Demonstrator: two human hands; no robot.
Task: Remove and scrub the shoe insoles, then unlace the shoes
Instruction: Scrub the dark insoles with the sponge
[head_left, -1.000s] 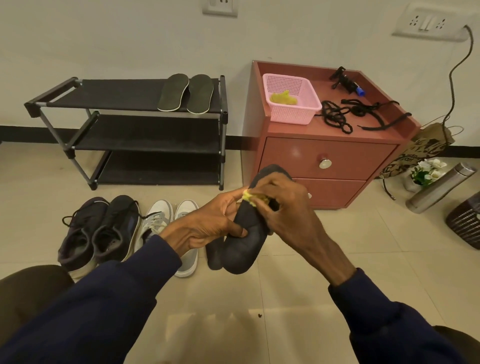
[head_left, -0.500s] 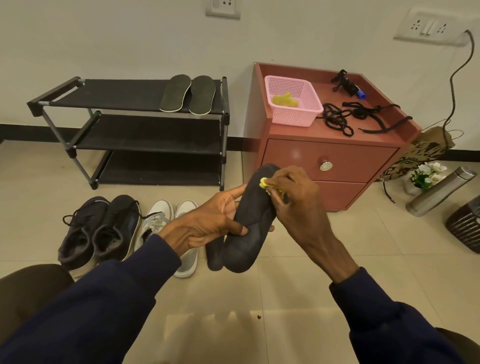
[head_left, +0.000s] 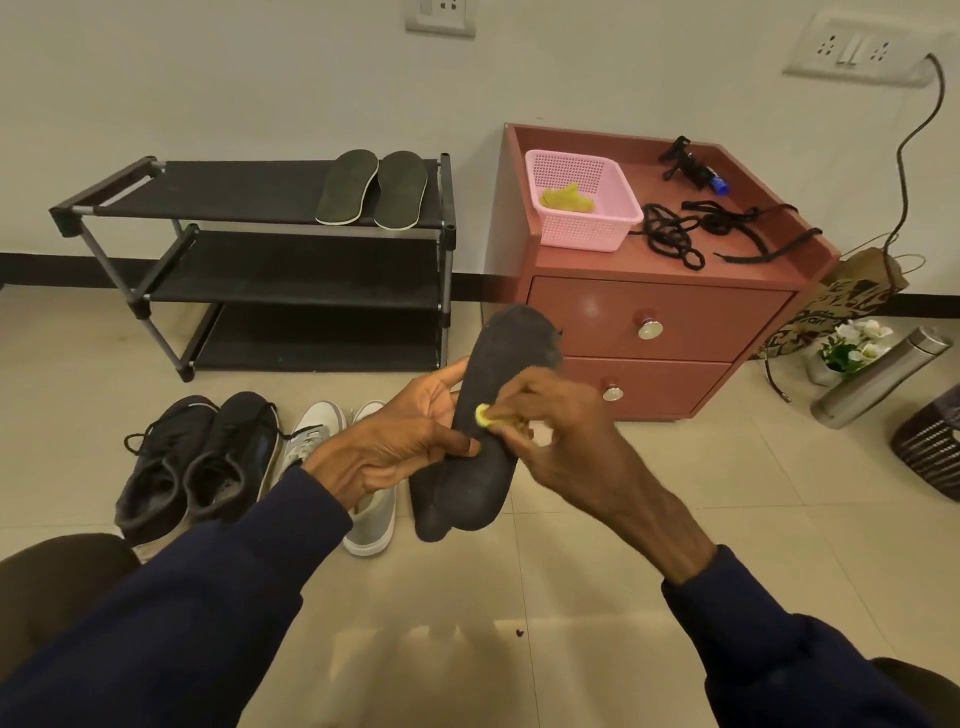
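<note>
Left hand (head_left: 387, 457) grips a dark insole (head_left: 511, 345) about halfway along its length, with the thumb laid across the front face and the fingers curled behind, so the insole stands nearly upright in the air above the tiled floor (head_left: 649, 499), toe end up. Right hand (head_left: 566, 457) pinches a small yellow scrubbing cloth (head_left: 482, 414) between thumb and curled fingers and presses it against the insole's face, just above the left thumb. A second dark lobe shows behind the insole's lower end; whether it is another insole cannot be told. On the floor to the left stands a pair of black laced shoes (head_left: 197, 462), and just beside them a pair of pale grey sneakers (head_left: 311, 441), partly hidden by the left wrist. Behind these, a black shoe rack (head_left: 234, 187) carries two green-grey insoles (head_left: 371, 189) side by side on its top shelf. To the right, a reddish nightstand (head_left: 587, 317) bears a pink basket (head_left: 587, 236) holding another yellow cloth (head_left: 566, 197), with loose black laces (head_left: 672, 241) heaped beside the basket. A steel flask (head_left: 883, 376) lies tilted on the floor at far right.
</note>
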